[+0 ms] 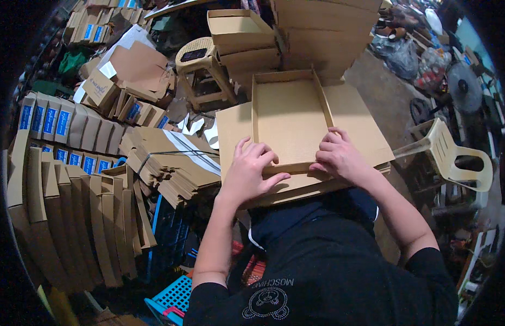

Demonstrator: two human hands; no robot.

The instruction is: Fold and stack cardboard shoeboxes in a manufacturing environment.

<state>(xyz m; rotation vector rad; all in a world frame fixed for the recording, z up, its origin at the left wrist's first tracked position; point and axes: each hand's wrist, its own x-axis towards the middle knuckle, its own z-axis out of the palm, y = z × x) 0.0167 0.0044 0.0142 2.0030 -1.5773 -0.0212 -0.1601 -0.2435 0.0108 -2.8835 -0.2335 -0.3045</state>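
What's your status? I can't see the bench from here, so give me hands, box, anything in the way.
Left hand and right hand both pressing the near wall of the half-folded cardboard box. Box rests on a flat cardboard stack. Nothing blocking.

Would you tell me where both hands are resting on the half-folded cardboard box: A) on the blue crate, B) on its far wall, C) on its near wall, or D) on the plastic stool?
C: the left hand and right hand both press on the near wall of the cardboard box, closest to the person.

Tan corrugated cardboard tray [289, 117], blue-labelled brown boxes [48, 120] (stacked), cream plastic chair [453, 155]
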